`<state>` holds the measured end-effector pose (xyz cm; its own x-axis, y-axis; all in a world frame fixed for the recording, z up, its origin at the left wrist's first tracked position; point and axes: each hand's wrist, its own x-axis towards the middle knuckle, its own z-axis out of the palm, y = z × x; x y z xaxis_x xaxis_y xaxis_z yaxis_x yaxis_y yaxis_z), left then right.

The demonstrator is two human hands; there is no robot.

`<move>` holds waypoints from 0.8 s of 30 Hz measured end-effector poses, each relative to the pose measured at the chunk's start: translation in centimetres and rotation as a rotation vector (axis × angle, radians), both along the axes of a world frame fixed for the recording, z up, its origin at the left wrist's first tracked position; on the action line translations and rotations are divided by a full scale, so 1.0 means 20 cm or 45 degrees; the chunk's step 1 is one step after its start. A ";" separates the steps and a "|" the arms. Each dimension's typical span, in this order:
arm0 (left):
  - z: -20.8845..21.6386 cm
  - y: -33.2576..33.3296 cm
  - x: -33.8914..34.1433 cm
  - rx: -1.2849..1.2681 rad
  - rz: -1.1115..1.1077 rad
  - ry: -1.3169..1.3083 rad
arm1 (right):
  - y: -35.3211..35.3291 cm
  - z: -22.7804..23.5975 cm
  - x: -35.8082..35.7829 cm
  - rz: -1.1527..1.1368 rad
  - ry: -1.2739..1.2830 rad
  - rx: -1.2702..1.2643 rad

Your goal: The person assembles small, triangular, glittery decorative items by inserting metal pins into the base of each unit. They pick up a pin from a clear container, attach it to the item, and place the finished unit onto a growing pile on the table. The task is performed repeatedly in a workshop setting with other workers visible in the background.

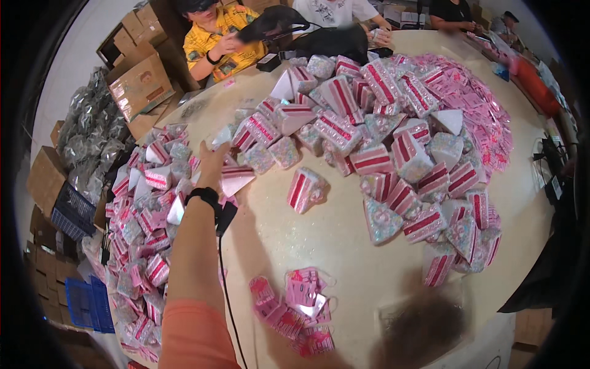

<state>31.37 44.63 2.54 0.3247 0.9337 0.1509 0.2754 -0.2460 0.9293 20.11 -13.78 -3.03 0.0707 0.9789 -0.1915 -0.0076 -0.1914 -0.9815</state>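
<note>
My left hand (212,157) reaches out to the far left, with a black band on the wrist and a cable running down from it. Its fingers are apart beside a pale, glittery toy cake slice (222,136); no firm hold on it shows. Just right of the wrist lies another pink slice (237,179) with a white side. A single slice (306,190) with pink layers rests alone near the table's middle. My right hand is out of view.
Cake slices form a pile (144,215) along the left and a heap (375,141) at the right. Pink printed tags (298,307) lie near me; many more pink tags (476,104) cover the far right. A person in yellow (224,37) and others sit across the table (264,240).
</note>
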 end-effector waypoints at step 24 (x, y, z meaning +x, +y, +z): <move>0.05 -0.84 0.10 -0.505 -0.853 0.191 | -0.03 0.00 0.02 0.026 -0.066 0.009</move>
